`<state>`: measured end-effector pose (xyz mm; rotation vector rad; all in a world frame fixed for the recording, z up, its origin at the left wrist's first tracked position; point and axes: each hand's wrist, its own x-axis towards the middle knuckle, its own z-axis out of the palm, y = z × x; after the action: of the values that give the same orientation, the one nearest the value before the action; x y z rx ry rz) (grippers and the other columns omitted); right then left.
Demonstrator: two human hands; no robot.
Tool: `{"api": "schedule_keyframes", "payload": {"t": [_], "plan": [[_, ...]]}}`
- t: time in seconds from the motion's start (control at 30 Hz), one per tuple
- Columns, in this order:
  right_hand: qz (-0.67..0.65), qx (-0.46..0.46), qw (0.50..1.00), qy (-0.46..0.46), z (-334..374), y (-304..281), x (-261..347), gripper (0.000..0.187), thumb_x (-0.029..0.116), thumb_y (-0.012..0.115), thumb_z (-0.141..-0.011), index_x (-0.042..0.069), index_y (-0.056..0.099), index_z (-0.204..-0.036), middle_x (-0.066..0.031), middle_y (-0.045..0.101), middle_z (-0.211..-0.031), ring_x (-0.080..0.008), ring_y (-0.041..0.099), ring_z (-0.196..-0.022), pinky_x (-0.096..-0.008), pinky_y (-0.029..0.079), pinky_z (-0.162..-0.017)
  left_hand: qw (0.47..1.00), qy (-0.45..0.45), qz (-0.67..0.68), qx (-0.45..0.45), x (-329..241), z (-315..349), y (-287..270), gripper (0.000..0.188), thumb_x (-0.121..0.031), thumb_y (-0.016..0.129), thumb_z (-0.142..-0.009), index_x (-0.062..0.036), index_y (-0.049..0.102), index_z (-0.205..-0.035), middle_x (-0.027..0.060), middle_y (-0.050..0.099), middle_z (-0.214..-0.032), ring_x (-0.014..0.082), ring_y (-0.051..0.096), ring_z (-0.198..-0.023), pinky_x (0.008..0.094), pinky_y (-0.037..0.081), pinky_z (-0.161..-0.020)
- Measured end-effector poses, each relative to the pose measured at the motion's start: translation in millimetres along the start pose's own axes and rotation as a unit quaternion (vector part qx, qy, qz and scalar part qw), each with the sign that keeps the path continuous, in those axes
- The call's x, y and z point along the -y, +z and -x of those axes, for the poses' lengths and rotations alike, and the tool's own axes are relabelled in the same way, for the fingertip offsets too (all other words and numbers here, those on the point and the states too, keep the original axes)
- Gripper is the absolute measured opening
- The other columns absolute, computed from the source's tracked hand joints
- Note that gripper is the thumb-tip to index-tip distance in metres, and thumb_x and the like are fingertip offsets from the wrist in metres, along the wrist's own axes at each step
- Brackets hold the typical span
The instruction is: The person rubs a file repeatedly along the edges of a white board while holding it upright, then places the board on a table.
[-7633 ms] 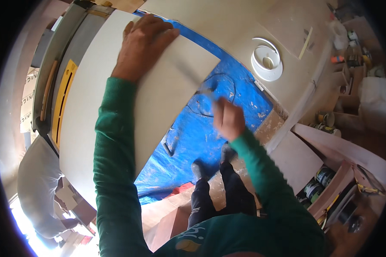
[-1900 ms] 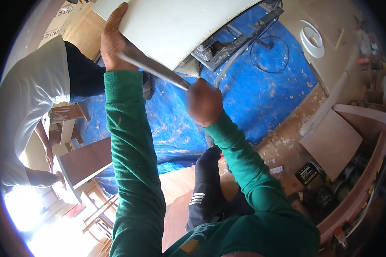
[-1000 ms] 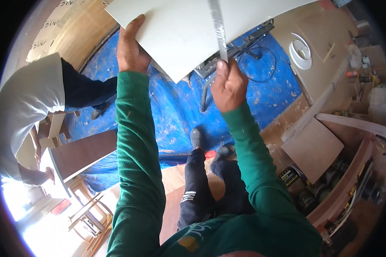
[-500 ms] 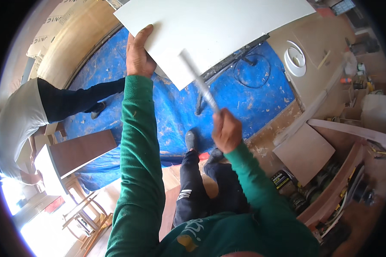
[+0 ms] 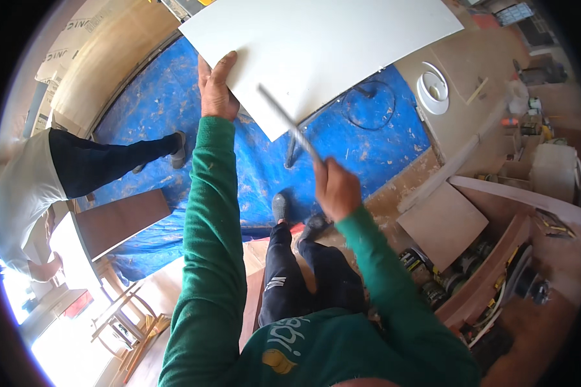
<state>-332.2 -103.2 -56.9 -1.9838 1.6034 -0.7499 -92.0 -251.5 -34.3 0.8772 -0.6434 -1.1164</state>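
Observation:
A white board (image 5: 329, 55) extends across the top of the head view, one corner pointing toward me. My left hand (image 5: 218, 90) grips its left edge, with the thumb on the white face and the other fingers partly hidden at the edge. In my right hand (image 5: 339, 188) is a long, thin grey file (image 5: 285, 117), closed in my fist by its near end. The file slants up and left in front of the board's near corner. Whether it touches the board, I cannot tell.
Blue sheeting (image 5: 252, 171) covers the floor. At left, a co-worker (image 5: 29, 184) bends over a brown panel (image 5: 124, 222) with a white side. To the right are a white coil (image 5: 432, 92), a square board (image 5: 443, 226) and an open wooden box (image 5: 494, 274) of tools.
The white board and my left hand have shifted slightly right and nearer. My right hand has moved slightly, and the file's tip is lower and farther left. The co-worker's shoe shows more.

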Motion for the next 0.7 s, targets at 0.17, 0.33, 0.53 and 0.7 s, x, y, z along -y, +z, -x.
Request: {"api": "schedule_keyframes", "payload": {"t": [0.17,0.33,0.53,0.7], "plan": [[0.019,-0.028,0.999,0.043,-48.0,-23.8,14.2,0.033,0.026,0.045,-0.101,0.003,0.055,-0.079,-0.0231,0.058,-0.063,-0.0441,0.057,-0.059,-0.0511,0.042,-0.048,0.999,-0.033,-0.021,-0.027,-3.3,3.7,2.0,0.064,-0.014,0.068,-0.082,-0.0048,0.037,-0.138,0.0156,0.055,-0.121,0.0282,0.059,-0.107,0.0415,0.053,-0.090],[0.086,0.088,0.988,0.096,28.6,-28.4,35.7,0.032,0.027,0.047,-0.100,0.003,0.056,-0.080,-0.0242,0.059,-0.067,-0.0443,0.059,-0.062,-0.0506,0.046,-0.055,0.999,-0.023,-0.025,-0.038,-0.8,2.5,-4.2,0.061,-0.014,0.067,-0.083,-0.0044,0.039,-0.135,0.0150,0.055,-0.120,0.0277,0.060,-0.106,0.0417,0.053,-0.088],[0.067,0.007,0.993,0.098,-33.3,-27.1,22.3,0.035,0.031,0.047,-0.099,0.004,0.057,-0.080,-0.0240,0.060,-0.065,-0.0449,0.060,-0.063,-0.0517,0.047,-0.057,0.999,-0.041,0.008,-0.030,1.7,-2.9,-2.8,0.064,-0.006,0.069,-0.082,-0.0035,0.038,-0.138,0.0164,0.055,-0.123,0.0271,0.061,-0.104,0.0377,0.053,-0.088],[0.093,0.081,0.988,0.092,13.2,-33.8,45.5,0.036,0.031,0.046,-0.100,0.004,0.057,-0.080,-0.0246,0.060,-0.065,-0.0443,0.060,-0.063,-0.0522,0.047,-0.056,0.998,-0.046,0.012,-0.031,-3.3,-0.1,-9.1,0.061,-0.004,0.067,-0.082,-0.0038,0.040,-0.137,0.0150,0.056,-0.122,0.0262,0.061,-0.104,0.0373,0.053,-0.088]]}}
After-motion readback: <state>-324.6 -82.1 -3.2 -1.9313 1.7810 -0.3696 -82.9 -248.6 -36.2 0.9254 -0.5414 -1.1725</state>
